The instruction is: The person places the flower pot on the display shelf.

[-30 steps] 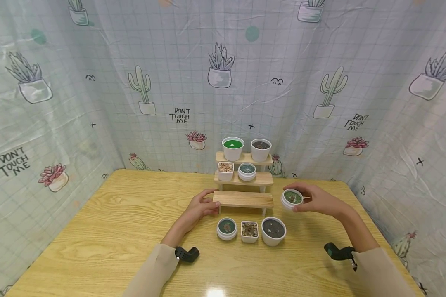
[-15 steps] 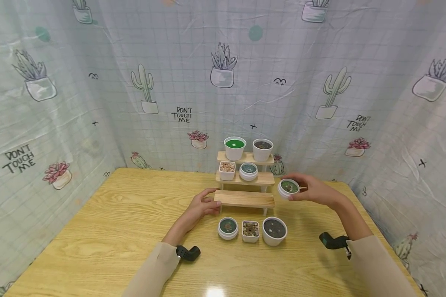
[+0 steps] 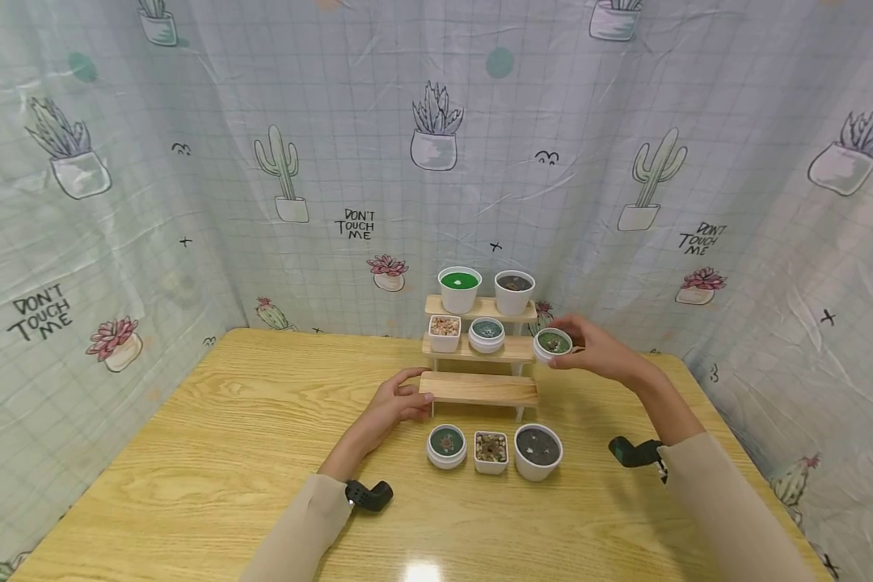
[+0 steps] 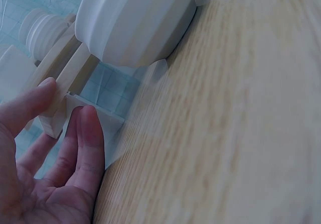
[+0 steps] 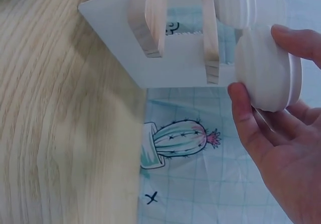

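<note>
My right hand holds a small round white pot with a green top by its sides, thumb and fingers round it. This pot is at the right end of the middle step of a three-tier wooden stand; in the right wrist view the round pot is raised beside the stand's white side panel. At the stand's left, my left hand grips the end of the lowest step; the left wrist view has the thumb on the board and fingers by the white support.
The top step carries a bright-green-topped pot and a dark-topped pot. On the middle step sit a square pebble pot and a blue-green round pot. A round pot, square pot and larger pot stand in front.
My right hand has carried the green-topped round pot up and leftward, from the stand's right side to the end of the middle step. The left hand has stayed on the stand.
</note>
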A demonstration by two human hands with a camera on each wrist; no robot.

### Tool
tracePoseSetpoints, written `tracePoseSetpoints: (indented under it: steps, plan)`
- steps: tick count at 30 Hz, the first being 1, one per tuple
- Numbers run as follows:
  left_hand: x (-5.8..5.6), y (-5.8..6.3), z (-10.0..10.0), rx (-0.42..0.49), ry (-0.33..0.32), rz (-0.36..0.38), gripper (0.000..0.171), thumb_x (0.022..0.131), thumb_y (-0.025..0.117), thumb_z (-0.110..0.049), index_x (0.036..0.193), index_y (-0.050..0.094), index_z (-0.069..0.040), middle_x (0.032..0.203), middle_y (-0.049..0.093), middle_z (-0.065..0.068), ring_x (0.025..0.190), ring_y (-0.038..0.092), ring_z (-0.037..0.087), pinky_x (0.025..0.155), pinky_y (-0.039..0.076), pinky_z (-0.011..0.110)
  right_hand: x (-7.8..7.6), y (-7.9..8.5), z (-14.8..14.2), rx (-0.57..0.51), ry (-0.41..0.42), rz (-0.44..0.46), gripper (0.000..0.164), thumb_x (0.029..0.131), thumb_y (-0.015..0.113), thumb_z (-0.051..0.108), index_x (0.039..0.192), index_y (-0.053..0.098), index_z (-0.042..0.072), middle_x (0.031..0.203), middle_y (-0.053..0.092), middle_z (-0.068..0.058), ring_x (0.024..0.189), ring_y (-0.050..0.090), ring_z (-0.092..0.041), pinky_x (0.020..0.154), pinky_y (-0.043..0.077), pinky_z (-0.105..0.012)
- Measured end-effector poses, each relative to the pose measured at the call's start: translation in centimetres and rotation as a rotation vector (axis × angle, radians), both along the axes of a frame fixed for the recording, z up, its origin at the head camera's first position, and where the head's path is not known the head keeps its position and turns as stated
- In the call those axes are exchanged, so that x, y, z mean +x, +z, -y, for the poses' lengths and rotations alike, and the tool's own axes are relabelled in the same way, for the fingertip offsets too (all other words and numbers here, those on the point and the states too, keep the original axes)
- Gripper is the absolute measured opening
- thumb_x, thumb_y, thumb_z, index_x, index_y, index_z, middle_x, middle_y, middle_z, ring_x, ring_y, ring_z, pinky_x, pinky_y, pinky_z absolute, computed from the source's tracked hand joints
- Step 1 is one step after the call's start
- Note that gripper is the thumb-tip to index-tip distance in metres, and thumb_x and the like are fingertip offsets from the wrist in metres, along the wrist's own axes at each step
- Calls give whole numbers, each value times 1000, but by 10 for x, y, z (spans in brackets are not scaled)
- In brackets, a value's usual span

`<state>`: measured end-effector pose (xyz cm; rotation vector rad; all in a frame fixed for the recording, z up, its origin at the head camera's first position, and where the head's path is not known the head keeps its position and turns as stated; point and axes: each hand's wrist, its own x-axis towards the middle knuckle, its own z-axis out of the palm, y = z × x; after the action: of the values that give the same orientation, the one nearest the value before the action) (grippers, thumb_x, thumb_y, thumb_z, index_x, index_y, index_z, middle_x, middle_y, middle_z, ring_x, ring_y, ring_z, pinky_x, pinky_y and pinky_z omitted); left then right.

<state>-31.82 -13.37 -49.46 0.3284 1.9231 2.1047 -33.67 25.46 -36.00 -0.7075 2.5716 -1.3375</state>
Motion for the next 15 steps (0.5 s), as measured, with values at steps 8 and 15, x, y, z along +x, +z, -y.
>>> tracePoseSetpoints:
  steps: [8, 15]
  plan:
    - [-1, 0, 2, 4, -4, 0, 68, 97, 71, -12, 156, 38, -10, 95, 68, 7, 86, 72, 17, 80, 63, 30, -10, -1, 15, -10, -55, -18, 66, 89, 78, 12, 141, 44, -7, 132, 57, -27, 112, 61, -28, 86, 53, -25]
    - [-2, 0, 1, 12, -12, 6, 69, 96, 72, -13, 156, 38, -10, 95, 68, 7, 86, 72, 17, 80, 63, 31, -17, -6, 25, -12, -90, -45, 66, 86, 80, 11, 140, 47, -7, 133, 58, -29, 114, 61, -36, 86, 51, -24]
